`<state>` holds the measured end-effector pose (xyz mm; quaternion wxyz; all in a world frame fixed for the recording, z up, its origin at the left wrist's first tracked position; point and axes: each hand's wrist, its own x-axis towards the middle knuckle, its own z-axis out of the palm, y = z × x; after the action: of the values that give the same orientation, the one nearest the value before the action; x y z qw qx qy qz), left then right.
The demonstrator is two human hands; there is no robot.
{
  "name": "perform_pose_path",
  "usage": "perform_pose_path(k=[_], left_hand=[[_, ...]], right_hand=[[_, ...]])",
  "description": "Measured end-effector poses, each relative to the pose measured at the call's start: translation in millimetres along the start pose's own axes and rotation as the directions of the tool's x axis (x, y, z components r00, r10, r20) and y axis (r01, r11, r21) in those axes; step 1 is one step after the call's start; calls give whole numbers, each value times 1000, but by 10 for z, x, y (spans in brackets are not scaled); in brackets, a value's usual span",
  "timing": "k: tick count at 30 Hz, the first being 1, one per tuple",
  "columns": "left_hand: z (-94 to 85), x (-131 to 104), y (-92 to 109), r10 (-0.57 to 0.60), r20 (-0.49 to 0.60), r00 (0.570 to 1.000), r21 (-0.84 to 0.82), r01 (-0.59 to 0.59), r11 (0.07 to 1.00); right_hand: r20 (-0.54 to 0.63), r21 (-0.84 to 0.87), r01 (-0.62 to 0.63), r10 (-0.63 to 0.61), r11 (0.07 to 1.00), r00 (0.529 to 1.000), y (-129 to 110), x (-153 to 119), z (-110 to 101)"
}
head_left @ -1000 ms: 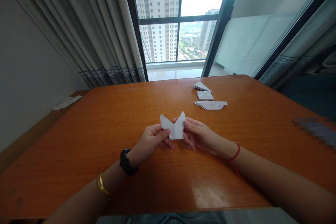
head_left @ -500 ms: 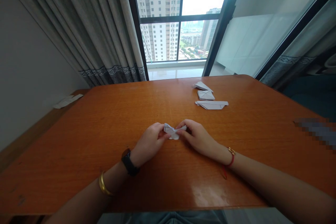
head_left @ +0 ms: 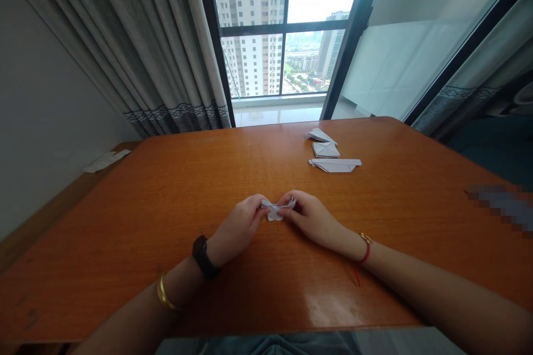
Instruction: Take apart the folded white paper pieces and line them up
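Observation:
A small piece of folded white paper [head_left: 275, 214] is held between my two hands, just above or on the wooden table [head_left: 200, 172]. My left hand [head_left: 241, 224] pinches its left side, thumb in front and fingers behind. On the other side, my right hand [head_left: 310, 213] grips the right part in the same way. The paper's upper layers spread out to both sides, while a pale flap shows below the middle. My fingers cover parts of its folds.
Beyond my right hand lie three folded white papers: a long flat one [head_left: 335, 165], a squarish one [head_left: 325, 150] and a pointed one [head_left: 321, 136]. A blurred patch [head_left: 503, 208] covers something at the table's right edge. Pale paper [head_left: 106, 161] lies past the left edge.
My left hand has turned the paper's left side, so its upper layers now spread more evenly to both sides. My right hand has barely moved.

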<state>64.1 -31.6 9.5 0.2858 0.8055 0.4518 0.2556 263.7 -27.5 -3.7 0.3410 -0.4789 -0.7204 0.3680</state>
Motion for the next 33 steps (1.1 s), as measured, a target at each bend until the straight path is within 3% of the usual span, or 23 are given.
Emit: perform_pose_path(k=[9, 20, 27, 33], left_hand=[[5, -14, 9, 10, 11, 1000, -4, -10, 1000], [22, -7, -22, -21, -24, 1000, -27, 20, 999], [31, 11, -55, -26, -40, 999, -24, 25, 999], [43, 15, -76, -60, -38, 997, 1, 60, 998]], right_hand=[[11, -127, 118, -118, 985, 993, -14, -28, -7], [-11, -176, 49, -51, 983, 999, -7, 1, -1], [-13, -73, -37, 37, 997, 999, -21, 17, -6], [-22, -58, -3, 2, 998, 1000, -29, 36, -15]])
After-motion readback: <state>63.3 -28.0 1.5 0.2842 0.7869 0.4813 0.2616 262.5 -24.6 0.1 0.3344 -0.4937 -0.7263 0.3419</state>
